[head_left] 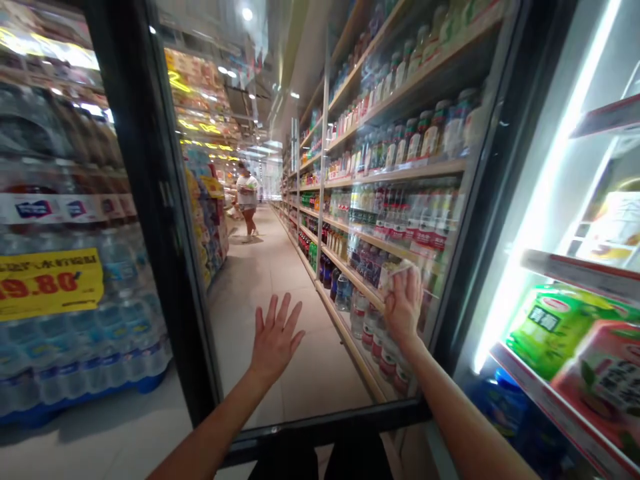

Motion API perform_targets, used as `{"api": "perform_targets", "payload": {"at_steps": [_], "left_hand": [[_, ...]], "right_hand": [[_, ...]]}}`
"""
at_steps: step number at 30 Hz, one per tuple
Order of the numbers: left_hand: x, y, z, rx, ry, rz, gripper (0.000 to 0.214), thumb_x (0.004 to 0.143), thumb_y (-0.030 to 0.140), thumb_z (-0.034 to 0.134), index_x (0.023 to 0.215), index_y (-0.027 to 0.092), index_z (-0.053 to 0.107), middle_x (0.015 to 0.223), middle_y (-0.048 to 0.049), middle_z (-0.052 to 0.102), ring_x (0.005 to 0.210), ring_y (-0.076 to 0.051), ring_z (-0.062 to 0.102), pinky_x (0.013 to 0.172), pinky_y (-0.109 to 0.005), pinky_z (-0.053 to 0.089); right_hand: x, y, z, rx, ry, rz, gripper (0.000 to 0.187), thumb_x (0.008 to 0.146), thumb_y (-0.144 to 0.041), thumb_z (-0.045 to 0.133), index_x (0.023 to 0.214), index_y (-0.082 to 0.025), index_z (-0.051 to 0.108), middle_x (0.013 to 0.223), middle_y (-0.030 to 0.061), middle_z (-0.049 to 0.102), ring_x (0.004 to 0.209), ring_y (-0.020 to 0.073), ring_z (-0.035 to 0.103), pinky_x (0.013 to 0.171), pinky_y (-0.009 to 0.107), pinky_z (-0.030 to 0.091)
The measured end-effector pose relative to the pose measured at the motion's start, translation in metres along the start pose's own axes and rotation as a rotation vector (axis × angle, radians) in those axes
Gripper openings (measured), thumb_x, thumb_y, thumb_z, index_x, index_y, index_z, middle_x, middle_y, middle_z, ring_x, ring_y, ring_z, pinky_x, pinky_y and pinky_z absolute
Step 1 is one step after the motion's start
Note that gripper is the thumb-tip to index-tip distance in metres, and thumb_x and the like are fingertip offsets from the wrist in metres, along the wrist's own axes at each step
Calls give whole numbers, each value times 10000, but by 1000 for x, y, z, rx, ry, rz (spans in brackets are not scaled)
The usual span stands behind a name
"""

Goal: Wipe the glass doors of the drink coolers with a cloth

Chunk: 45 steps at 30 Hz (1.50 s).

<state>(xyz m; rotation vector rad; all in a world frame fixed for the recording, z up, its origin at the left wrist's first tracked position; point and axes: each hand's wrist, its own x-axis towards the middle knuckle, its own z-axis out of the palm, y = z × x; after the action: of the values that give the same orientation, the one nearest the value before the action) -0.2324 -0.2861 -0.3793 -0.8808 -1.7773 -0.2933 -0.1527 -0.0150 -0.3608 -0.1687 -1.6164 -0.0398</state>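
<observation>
My left hand (277,337) rests flat against the glass door (240,380), its fingers spread and nothing in it. Further right and a little higher, my right hand (403,307) presses a crumpled white cloth or tissue (404,267) onto the same pane. The cloth shows mostly at the fingertips; the palm covers the rest. Around the glass runs a black door frame (333,420). In the pane appear long shelves of bottles (390,227), and I cannot tell whether they are seen through it or mirrored.
To the right, the lit cooler's shelves (575,270) hold green packs (543,330) and pink packs (607,377). Stacked water bottles (110,333) with a yellow price sign (50,283) stand left. A person (247,193) appears far down the aisle in the glass.
</observation>
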Motion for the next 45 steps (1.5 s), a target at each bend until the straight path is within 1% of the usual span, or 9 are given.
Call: {"api": "perform_targets", "payload": {"at_steps": [3, 8, 14, 21, 26, 31, 38, 42, 45], "left_hand": [[0, 1, 0, 2, 4, -1, 577, 818, 398, 560, 1347, 224, 409, 1405, -128, 407, 1394, -271, 133, 1113, -532, 119], [0, 1, -2, 8, 2, -8, 571, 812, 386, 573, 1339, 223, 423, 1400, -122, 416, 1395, -263, 139, 1117, -518, 122], [-1, 3, 0, 16, -1, -13, 531, 812, 379, 575, 1306, 216, 467, 1383, -117, 443, 1396, -263, 140, 1118, -518, 119], [1, 3, -2, 24, 7, -4, 504, 819, 368, 567, 1289, 205, 484, 1372, -134, 452, 1391, -274, 154, 1105, -533, 152], [0, 4, -6, 3, 34, 17, 544, 820, 334, 572, 1327, 198, 429, 1367, -136, 458, 1398, -255, 114, 1117, -526, 133], [16, 26, -12, -112, 129, 118, 577, 869, 198, 452, 1405, 114, 255, 1400, -157, 410, 1389, -224, 173, 1114, -461, 224], [75, 65, 20, -94, 162, 328, 485, 884, 269, 412, 1334, 90, 379, 1429, -113, 382, 1379, -201, 218, 1109, -400, 274], [75, 44, 21, 44, 148, 368, 451, 874, 173, 395, 1323, 141, 415, 1452, -57, 350, 1379, -159, 215, 1141, -374, 195], [56, -9, -1, 59, 190, 317, 459, 864, 127, 412, 1322, 155, 420, 1416, -59, 413, 1386, -152, 189, 1140, -351, 186]], "right_hand": [[2, -15, 4, 6, 60, 112, 556, 842, -128, 380, 1392, -192, 330, 1512, 126, 159, 1391, 302, 134, 1055, 577, 271], [-12, -38, 3, 98, -157, -291, 534, 816, -108, 445, 1325, -267, 432, 1468, 55, 313, 1383, 253, 195, 1090, 501, 267], [9, -4, -2, -19, 35, 151, 563, 843, -143, 385, 1400, -179, 316, 1519, 135, 120, 1386, 312, 150, 1048, 581, 276], [-7, -55, 3, 108, -175, -391, 471, 835, -135, 460, 1284, -277, 473, 1479, 30, 296, 1386, 230, 191, 1097, 463, 275], [14, -38, 8, 77, 67, 4, 580, 842, -118, 393, 1403, -239, 310, 1530, 77, 102, 1395, 289, 129, 1071, 559, 263], [8, -81, 2, 482, -220, -47, 610, 885, -170, 362, 1440, -320, 156, 1505, 29, 227, 1400, 214, 135, 1119, 538, 180], [16, -90, -21, 1106, -265, 498, 520, 935, -324, 183, 1448, -249, 153, 1467, 77, 314, 1304, 186, 379, 1048, 438, 367], [29, -58, -8, 638, 26, 359, 522, 916, -329, 245, 1416, -180, 277, 1444, 124, 339, 1343, 241, 303, 1085, 526, 246], [27, -38, 6, 256, 0, 124, 516, 901, -315, 314, 1401, -190, 316, 1458, 139, 308, 1370, 272, 230, 1075, 565, 200]]}}
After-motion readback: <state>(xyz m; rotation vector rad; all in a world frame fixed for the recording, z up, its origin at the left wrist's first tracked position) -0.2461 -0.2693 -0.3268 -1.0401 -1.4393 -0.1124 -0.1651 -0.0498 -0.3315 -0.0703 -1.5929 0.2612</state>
